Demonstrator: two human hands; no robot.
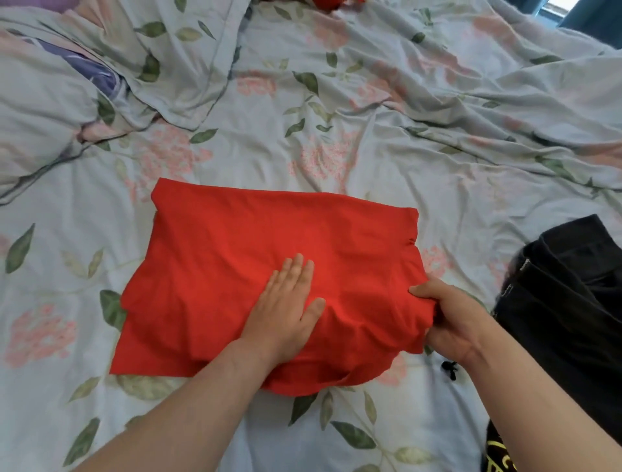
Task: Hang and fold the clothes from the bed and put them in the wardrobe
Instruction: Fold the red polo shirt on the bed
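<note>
A red garment (235, 256) lies partly folded on the floral bed sheet (336, 141) in the middle of the view. My left hand (286, 310) lies flat on the garment's near middle, fingers straight, pressing it down. My right hand (451, 316) grips the garment's right edge, the cloth bunched under thumb and fingers. The wardrobe is out of view.
Dark black clothes (565, 296) are piled at the right edge, with a black piece bearing yellow print (498, 454) below them. A rumpled floral duvet (67, 87) heaps at the left. Another red item (328, 4) peeks at the top edge. A small black object (449, 369) lies near my right wrist.
</note>
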